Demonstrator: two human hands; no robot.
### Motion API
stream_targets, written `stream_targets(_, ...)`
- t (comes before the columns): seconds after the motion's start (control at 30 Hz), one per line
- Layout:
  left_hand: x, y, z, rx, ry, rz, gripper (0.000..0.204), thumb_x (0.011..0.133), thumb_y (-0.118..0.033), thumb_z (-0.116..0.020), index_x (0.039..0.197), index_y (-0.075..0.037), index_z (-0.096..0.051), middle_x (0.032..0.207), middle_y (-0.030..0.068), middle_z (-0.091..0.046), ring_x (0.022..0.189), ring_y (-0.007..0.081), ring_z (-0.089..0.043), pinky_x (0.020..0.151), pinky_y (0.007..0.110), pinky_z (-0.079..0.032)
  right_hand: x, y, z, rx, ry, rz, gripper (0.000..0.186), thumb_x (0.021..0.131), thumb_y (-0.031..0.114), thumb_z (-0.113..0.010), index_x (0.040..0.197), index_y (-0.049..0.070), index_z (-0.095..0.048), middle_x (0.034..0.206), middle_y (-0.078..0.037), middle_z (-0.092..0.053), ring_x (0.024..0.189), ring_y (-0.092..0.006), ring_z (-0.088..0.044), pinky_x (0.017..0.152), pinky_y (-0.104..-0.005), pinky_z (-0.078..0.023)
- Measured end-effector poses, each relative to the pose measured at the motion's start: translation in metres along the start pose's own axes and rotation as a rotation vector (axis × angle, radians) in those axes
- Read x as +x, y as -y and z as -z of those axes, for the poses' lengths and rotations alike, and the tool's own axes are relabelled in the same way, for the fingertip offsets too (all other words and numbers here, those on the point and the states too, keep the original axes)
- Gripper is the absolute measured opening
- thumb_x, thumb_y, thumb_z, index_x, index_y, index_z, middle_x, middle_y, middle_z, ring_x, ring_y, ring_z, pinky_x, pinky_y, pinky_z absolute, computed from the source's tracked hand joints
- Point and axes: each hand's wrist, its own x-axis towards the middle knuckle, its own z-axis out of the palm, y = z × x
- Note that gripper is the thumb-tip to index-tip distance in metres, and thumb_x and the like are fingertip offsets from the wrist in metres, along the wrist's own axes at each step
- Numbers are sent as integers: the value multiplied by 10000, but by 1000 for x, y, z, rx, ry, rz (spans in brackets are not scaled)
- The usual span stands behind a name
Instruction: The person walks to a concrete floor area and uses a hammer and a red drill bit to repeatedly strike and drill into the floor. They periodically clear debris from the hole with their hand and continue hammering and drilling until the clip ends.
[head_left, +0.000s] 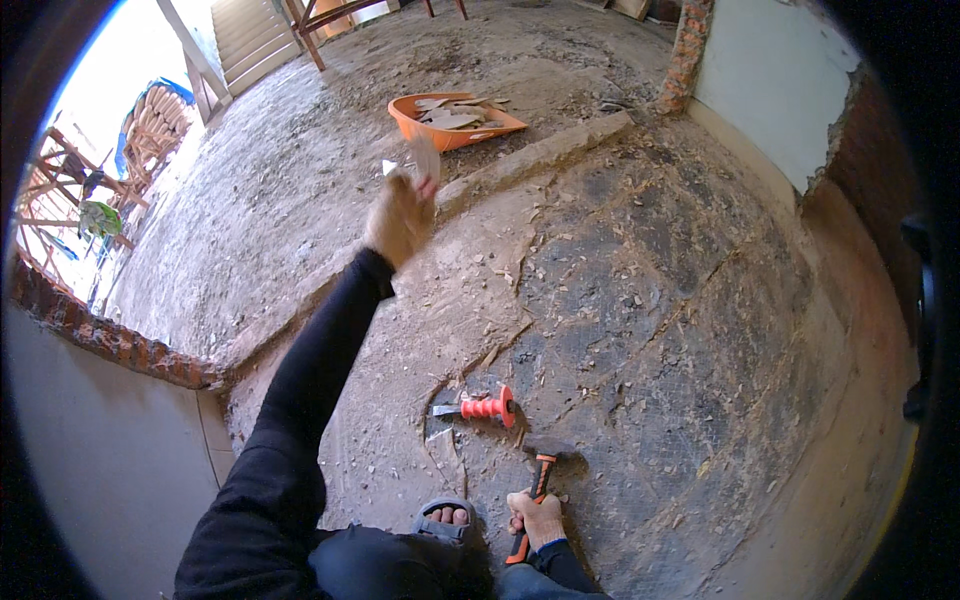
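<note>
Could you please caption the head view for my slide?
Right hand grips a hammer, left hand outstretched toward an orange tub.

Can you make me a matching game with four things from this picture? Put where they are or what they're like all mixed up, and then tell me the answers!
Things:
1. Chisel
2. Hammer
3. Tub
4. Sandal

Places, colours and states:
A. Gripped in the right hand
B. Grey, worn on a foot
C. Orange, with flat pieces piled in it
D. Lying on the floor, with a red grip

Right pairs:
1-D
2-A
3-C
4-B
</note>
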Motion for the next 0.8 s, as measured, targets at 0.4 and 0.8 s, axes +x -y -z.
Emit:
stream_targets(0.4, -131, -133, 71, -2522, 81, 733, 300, 994, -25, -712, 1289, 14, -667, 1121, 87, -738, 986, 156, -710, 872, 331, -606, 6, -5, 2, -141, -36, 78, 226, 873, 114, -784, 805, 53, -578, 614, -38, -549, 460, -176, -542, 442, -390, -491)
stream_targets(0.8, -291, -148, 112, -1416, 19, 312, 529, 748, -385, -900, 1175, -137, -712, 1130, 108, -673, 1058, 351, -641, 884, 500, -504, 4, -3, 5, -23, 21, 31, 265, 860, 116, -811, 954, 44, -574, 659, -28, -569, 464, -149, -551, 444, -359, -497)
